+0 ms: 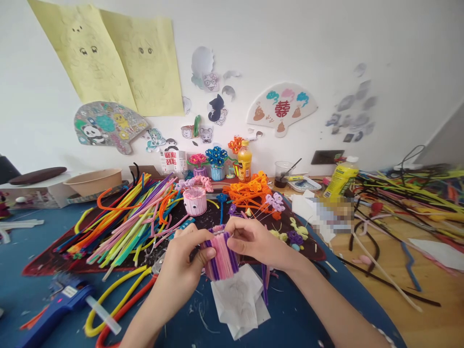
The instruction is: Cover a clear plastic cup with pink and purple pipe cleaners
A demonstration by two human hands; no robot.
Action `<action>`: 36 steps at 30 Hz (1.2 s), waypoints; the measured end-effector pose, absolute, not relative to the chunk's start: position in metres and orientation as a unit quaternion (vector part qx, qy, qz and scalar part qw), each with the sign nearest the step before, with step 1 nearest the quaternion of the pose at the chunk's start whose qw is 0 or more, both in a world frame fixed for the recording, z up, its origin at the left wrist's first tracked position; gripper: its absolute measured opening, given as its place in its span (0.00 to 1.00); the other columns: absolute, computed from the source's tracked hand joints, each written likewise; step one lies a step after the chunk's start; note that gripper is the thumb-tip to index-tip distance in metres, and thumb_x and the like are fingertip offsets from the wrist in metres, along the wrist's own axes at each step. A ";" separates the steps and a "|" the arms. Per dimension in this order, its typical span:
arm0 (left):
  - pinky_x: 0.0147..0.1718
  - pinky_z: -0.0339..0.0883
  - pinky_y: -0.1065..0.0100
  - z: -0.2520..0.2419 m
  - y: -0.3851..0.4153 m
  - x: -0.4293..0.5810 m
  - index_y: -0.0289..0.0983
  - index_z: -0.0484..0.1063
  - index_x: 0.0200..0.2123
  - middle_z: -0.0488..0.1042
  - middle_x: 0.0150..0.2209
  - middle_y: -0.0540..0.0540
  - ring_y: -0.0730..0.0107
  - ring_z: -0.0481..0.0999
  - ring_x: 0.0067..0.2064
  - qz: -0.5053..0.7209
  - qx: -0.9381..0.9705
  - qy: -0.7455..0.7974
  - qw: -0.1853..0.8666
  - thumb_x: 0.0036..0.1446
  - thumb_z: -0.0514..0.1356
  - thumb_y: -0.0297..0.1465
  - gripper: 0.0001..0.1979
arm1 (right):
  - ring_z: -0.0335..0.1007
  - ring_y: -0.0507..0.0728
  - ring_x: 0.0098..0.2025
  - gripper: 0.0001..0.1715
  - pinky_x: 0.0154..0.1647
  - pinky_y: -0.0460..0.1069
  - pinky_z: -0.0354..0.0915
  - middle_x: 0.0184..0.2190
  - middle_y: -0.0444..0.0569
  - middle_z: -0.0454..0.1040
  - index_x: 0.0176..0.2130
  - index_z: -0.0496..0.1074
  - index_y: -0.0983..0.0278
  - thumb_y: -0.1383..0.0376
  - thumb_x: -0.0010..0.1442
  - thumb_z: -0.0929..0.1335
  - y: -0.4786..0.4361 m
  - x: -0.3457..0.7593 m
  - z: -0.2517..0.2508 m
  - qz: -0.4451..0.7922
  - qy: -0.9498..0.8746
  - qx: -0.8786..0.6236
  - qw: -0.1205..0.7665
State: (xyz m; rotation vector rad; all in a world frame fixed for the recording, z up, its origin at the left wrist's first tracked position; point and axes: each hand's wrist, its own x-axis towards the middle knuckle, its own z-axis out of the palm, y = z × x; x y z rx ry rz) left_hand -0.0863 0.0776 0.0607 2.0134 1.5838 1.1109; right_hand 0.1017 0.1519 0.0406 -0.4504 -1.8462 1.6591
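Observation:
My left hand [181, 270] and my right hand [253, 239] together hold a small cup wrapped in pink and purple pipe cleaners [222, 256] just above the table. The left hand's thumb presses on its side. The right hand pinches its upper rim. A piece of white paper [241, 299] lies right under the cup. A finished pink pipe-cleaner cup with eyes [195, 200] stands farther back on the dark mat.
A big heap of coloured pipe cleaners [126, 217] lies at left, orange twisted ones [250, 191] behind. A blue glue gun [60, 302] sits at the near left. Bottles [244, 162], small flower pots [216, 164] and a bowl [92, 181] line the wall. Long sticks [384, 270] clutter the right.

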 end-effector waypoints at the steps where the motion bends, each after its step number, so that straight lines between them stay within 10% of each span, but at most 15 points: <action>1: 0.32 0.52 0.64 0.061 0.078 -0.086 0.37 0.73 0.25 0.69 0.23 0.47 0.63 0.64 0.29 0.390 0.710 0.560 0.174 0.57 0.55 0.39 0.15 | 0.54 0.49 0.28 0.22 0.28 0.45 0.52 0.29 0.41 0.59 0.33 0.66 0.64 0.50 0.57 0.72 0.152 0.101 0.041 0.627 -0.692 -0.176 0.311; 11: 0.30 0.55 0.66 0.058 0.078 -0.092 0.37 0.73 0.25 0.67 0.23 0.49 0.65 0.64 0.28 0.419 0.698 0.536 0.222 0.58 0.55 0.39 0.15 | 0.51 0.50 0.31 0.30 0.31 0.45 0.51 0.30 0.38 0.56 0.42 0.68 0.62 0.64 0.42 0.81 0.151 0.106 0.043 0.586 -0.739 -0.150 0.296; 26: 0.30 0.56 0.66 0.057 0.078 -0.090 0.38 0.74 0.28 0.70 0.24 0.49 0.66 0.65 0.28 0.382 0.716 0.547 0.207 0.59 0.55 0.42 0.16 | 0.56 0.48 0.24 0.23 0.24 0.45 0.53 0.23 0.41 0.63 0.31 0.72 0.66 0.49 0.62 0.67 0.153 0.099 0.046 0.570 -0.689 -0.230 0.385; 30: 0.33 0.59 0.65 0.058 0.084 -0.105 0.40 0.76 0.33 0.75 0.28 0.49 0.65 0.69 0.30 0.399 0.718 0.562 0.099 0.59 0.57 0.40 0.12 | 0.62 0.49 0.24 0.17 0.26 0.45 0.59 0.36 0.47 0.74 0.43 0.74 0.64 0.55 0.60 0.69 0.162 0.105 0.048 0.514 -0.664 -0.307 0.448; 36: 0.39 0.60 0.58 0.054 0.093 -0.115 0.39 0.75 0.35 0.78 0.39 0.43 0.55 0.73 0.41 0.233 0.750 0.615 -0.071 0.62 0.50 0.30 0.13 | 0.71 0.53 0.28 0.17 0.30 0.47 0.62 0.26 0.49 0.77 0.27 0.75 0.65 0.64 0.64 0.64 0.176 0.113 0.034 0.316 -0.759 -0.434 0.368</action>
